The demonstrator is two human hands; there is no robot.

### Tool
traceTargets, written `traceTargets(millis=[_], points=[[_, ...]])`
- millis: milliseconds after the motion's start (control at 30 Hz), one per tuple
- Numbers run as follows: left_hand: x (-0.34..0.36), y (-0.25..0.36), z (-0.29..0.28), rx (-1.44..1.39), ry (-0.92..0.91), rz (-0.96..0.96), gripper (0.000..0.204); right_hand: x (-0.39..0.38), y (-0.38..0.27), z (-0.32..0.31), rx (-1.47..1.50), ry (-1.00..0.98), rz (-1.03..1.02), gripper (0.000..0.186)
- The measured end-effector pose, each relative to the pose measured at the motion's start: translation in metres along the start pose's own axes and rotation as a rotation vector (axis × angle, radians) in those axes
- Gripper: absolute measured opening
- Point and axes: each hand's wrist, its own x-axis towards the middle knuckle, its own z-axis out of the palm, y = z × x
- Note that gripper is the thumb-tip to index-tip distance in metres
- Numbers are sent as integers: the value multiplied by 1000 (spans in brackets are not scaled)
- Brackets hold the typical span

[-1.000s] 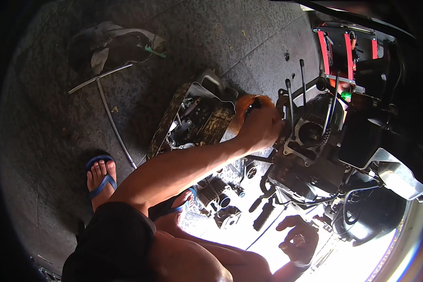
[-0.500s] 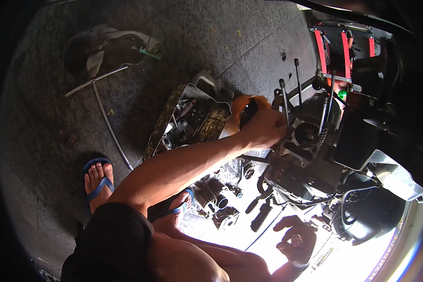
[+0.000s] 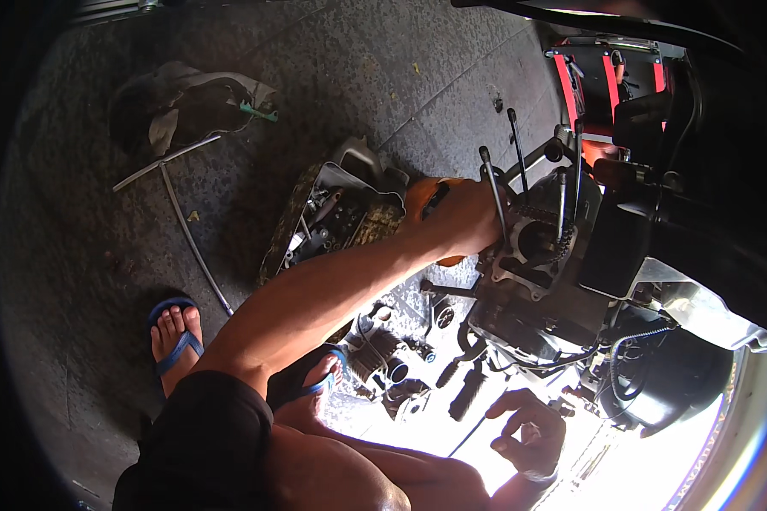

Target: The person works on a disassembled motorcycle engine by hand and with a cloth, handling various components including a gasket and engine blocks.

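Note:
My left hand [image 3: 475, 215] reaches across to a motorcycle engine [image 3: 537, 311], beside the tall metal studs [image 3: 493, 183] around its opening. Its fingers are bent inward, and the tips are hidden behind the hand and a stud. A chain [image 3: 564, 243] hangs at the opening. Low on the right, my right hand [image 3: 533, 434] is held in the air with curled fingers, thumb and forefinger curving toward each other. Something pale shows inside that hand, too glared to name. Partly behind the left wrist lies an orange round object [image 3: 419, 200].
An open tray [image 3: 302, 192] of tools and small parts stands left of the engine. Loose engine parts [image 3: 392, 366] lie on the floor below it. Farther left are a T-handle wrench [image 3: 179, 204] and a crumpled cloth [image 3: 166, 98]. A black-and-red tool bag [image 3: 614, 85] sits at the far right.
My view has turned slightly, so the scene has slid left. The left hand has moved in closer to the engine's studs. The right hand keeps about the same pose.

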Motion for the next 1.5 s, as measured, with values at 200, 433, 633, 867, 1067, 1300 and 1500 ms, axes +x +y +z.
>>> traceTargets(millis=[200,433,633,867,1067,1300,1500], points=[[9,3,-12,-52,24,-12,20,-3,-2,-2,2,-11,-14,29],[13,10,-4,128,16,-136,22,-1,-3,-2,8,-9,8,29],[22,-16,-7,-128,12,-76,20,-1,-6,3,4,7,13,22],[21,3,4,142,2,-176,17,-3,-3,-2,-2,-15,39,25],[17,3,0,16,210,-165,24,-8,-3,-4,-10,5,10,23],[-30,-10,-13,-96,74,-257,20,-5,-1,-3,-7,-14,1,26],[-47,4,1,-504,32,-341,25,-8,-5,-3,-17,10,18,28]])
